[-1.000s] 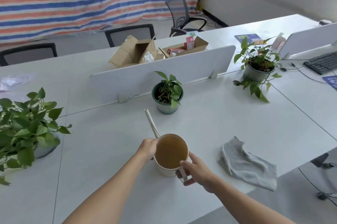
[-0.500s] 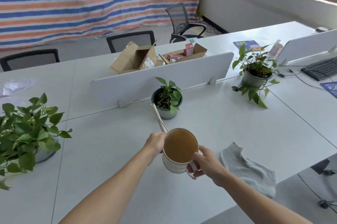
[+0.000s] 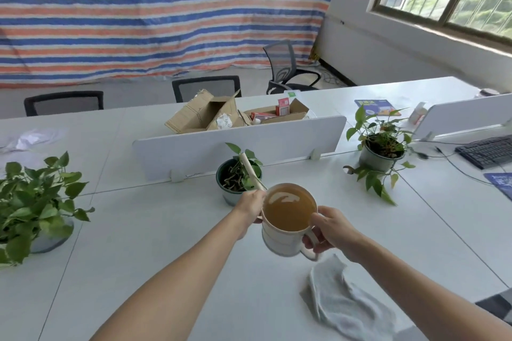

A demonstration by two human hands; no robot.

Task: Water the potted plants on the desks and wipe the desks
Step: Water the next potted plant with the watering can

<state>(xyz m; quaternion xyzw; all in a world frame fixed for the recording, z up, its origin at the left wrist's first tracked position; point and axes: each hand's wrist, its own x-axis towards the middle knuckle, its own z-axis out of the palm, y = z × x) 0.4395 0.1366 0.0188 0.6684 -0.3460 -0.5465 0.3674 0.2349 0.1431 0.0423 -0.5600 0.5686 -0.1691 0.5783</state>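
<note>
My right grip [image 3: 329, 232] is curled round the handle of the cream plastic watering can [image 3: 279, 241], which is held up off the white counter [image 3: 166, 229]. My left grip [image 3: 250, 202] is wrapped on the can at the spout base. Can is near full of brownish water. Spout tip overlaps the leaves of the small plant in a dark green pot [image 3: 235, 177]. The crumpled grey cloth [image 3: 343, 304] lies on the counter under my right wrist.

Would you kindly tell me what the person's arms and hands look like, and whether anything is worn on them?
The left forearm and right forearm are bare as far as the frame shows: no sleeves, watch or bracelet. Each grip is a bare hand, left grip and right grip, ungloved; no ring shows.
</note>
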